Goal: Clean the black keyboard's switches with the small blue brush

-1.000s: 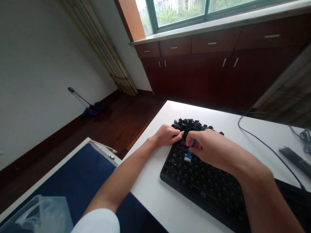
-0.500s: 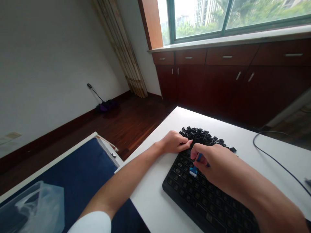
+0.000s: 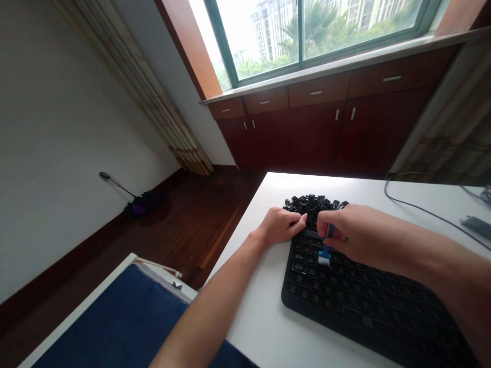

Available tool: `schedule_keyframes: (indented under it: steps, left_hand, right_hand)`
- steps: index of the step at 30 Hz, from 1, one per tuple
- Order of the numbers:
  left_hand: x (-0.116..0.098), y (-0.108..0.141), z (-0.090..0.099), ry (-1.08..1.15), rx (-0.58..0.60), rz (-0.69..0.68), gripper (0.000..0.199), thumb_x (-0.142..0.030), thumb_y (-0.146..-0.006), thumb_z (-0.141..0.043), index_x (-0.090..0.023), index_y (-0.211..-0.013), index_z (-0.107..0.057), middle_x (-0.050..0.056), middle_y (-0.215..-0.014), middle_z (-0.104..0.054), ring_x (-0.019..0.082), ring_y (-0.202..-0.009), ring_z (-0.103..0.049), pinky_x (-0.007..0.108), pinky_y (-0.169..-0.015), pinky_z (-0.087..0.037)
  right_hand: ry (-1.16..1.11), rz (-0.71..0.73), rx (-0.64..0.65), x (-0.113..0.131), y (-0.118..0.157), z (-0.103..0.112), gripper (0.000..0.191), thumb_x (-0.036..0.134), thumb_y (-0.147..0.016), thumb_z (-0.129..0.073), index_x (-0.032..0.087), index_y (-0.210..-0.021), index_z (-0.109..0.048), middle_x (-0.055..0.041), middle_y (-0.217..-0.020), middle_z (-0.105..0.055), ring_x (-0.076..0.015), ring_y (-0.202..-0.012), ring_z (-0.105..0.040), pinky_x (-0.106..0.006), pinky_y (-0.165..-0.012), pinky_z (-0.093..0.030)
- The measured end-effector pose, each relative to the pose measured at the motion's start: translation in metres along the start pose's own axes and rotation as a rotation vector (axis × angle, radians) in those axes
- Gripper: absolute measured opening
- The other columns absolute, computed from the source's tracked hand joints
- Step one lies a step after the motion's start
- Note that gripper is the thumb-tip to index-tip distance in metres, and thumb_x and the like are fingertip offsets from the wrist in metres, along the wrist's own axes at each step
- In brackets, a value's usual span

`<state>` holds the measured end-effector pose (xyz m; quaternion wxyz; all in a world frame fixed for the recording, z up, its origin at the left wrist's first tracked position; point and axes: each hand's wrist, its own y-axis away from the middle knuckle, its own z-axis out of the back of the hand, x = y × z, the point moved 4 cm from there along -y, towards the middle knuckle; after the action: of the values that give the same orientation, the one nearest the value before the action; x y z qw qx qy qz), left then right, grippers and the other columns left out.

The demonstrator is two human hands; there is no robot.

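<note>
Our right hand [image 3: 356,232] is closed in a narrow pinch around a small brush [image 3: 325,254] — blue handle up, white bristles down on the top rows of the black keyboard [image 3: 364,301]. Our left hand [image 3: 282,226] lies curled beside it, its fingertips [image 3: 303,219] against the edge of a heap of loose black keycaps [image 3: 312,207]; whether it grips one, we cannot tell. The heap sits on the white desk [image 3: 261,327], just past the keyboard's top edge and touching it.

A dark cable [image 3: 425,210] curves across the far right of the desk, near a dark oblong object [image 3: 475,224]. Left of the desk lies a navy cloth [image 3: 115,322], and beyond it runs a wooden floor [image 3: 184,225] with a purple mop [image 3: 140,205] leaning on the wall. Reddish-brown cabinets [image 3: 322,128] stand under a window [image 3: 303,36].
</note>
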<state>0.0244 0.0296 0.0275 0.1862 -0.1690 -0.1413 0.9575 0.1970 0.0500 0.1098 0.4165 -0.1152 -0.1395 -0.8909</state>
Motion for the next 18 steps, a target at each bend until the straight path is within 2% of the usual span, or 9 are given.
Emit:
schedule_keyframes:
  steps: [5,10,15,18]
  left_hand:
    - [-0.001,0.0,0.0,0.017,-0.013,0.02,0.05,-0.038,-0.095,-0.043,-0.015,-0.051,-0.044,-0.004,-0.047,-0.039,0.007,-0.047,-0.029,0.024,-0.052,-0.024]
    - [-0.002,0.002,0.001,0.011,-0.029,0.027,0.051,-0.041,-0.095,-0.043,-0.015,-0.051,-0.046,-0.005,-0.047,-0.036,0.007,-0.048,-0.025,0.024,-0.053,-0.023]
    - [-0.003,0.002,0.001,0.02,-0.059,0.028,0.053,-0.042,-0.095,-0.042,-0.015,-0.05,-0.047,-0.005,-0.046,-0.036,0.007,-0.047,-0.026,0.025,-0.052,-0.022]
    - [-0.005,0.002,0.002,0.028,-0.082,0.032,0.055,-0.043,-0.095,-0.041,-0.015,-0.048,-0.047,-0.005,-0.045,-0.035,0.007,-0.046,-0.026,0.025,-0.051,-0.021]
  right_hand:
    - [0.076,0.043,-0.022,0.018,0.011,0.004,0.016,0.024,-0.081,-0.054,0.028,-0.089,-0.067,-0.0025,-0.076,-0.068,-0.0188,-0.065,-0.058,-0.029,-0.056,-0.031]
    - [0.105,0.043,-0.031,0.025,0.019,0.01,0.016,0.024,-0.079,-0.056,0.027,-0.087,-0.07,-0.0024,-0.075,-0.067,-0.0161,-0.061,-0.055,-0.027,-0.054,-0.032]
    - [0.017,0.026,-0.028,0.025,0.029,0.044,0.018,0.026,-0.076,-0.059,0.028,-0.086,-0.075,0.001,-0.072,-0.069,-0.0129,-0.056,-0.056,-0.025,-0.05,-0.033]
    - [-0.064,-0.027,-0.005,0.021,0.031,0.066,0.019,0.032,-0.074,-0.064,0.027,-0.086,-0.077,0.0009,-0.074,-0.072,-0.0148,-0.059,-0.061,-0.024,-0.049,-0.037]
